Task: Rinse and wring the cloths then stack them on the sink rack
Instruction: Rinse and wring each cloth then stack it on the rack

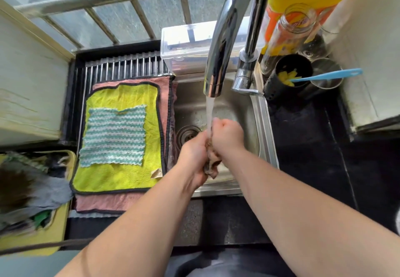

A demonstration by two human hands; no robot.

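Over the steel sink [263,125], my left hand [193,155] and my right hand [227,136] both grip a bunched brown cloth [212,164] under the running water from the tap [218,60]. Part of the cloth hangs below my hands. On the sink rack [125,66] to the left lies a stack: a pink cloth [166,86] at the bottom, a yellow-green cloth [121,179] on it, and a teal-and-white striped cloth [114,136] on top.
A yellow tub [54,231] with several more cloths stands at the far left. Behind the sink sit a clear plastic box [186,47], bottles [290,32] and a black holder [287,75] with a blue-handled brush [329,75]. Dark countertop [313,147] lies to the right.
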